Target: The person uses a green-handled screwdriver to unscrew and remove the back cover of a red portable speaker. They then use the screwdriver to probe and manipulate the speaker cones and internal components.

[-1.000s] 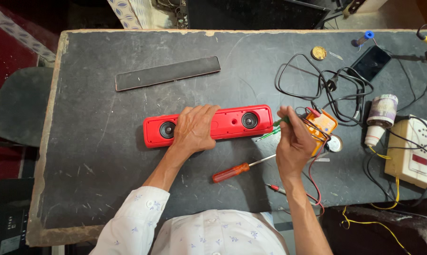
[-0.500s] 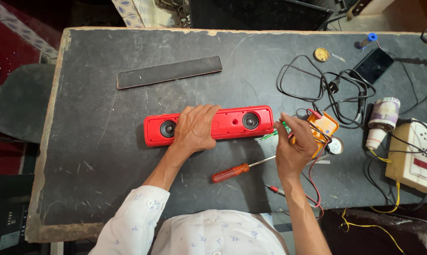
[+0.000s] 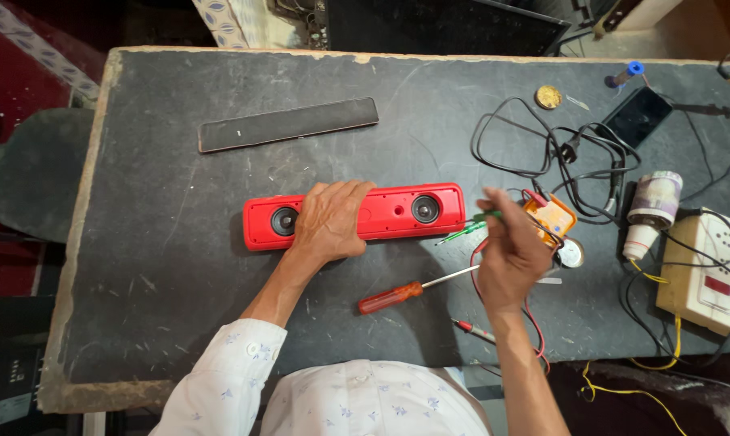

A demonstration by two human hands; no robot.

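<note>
Head cam, looking down on dark worktop [image 3: 179,266].

L hand [image 3: 328,222]: flat, fingers spread, palm pressing down on red speaker bar [image 3: 397,211]. Not gripping, just resting on top, covering the middle-left part. Bar lies lengthwise at table centre, two round drivers visible, one each side of the hand.

R hand [image 3: 510,250]: fingers curled shut, pinching a thin green-handled tool [image 3: 470,230] between thumb and fingertips; the tool's end sits just off the bar's R end. Can't tell if it touches the bar.

Red-handled screwdriver [image 3: 405,292] lying loose on the table between the two forearms, near R hand, touched by neither.

Long black grille strip [image 3: 288,124] lies apart, above the bar, slightly tilted.

R side of table: orange multimeter [image 3: 552,216] just behind R hand, tangle of black cables [image 3: 558,149], phone [image 3: 637,115], cream socket box [image 3: 708,270] at the edge.
</note>
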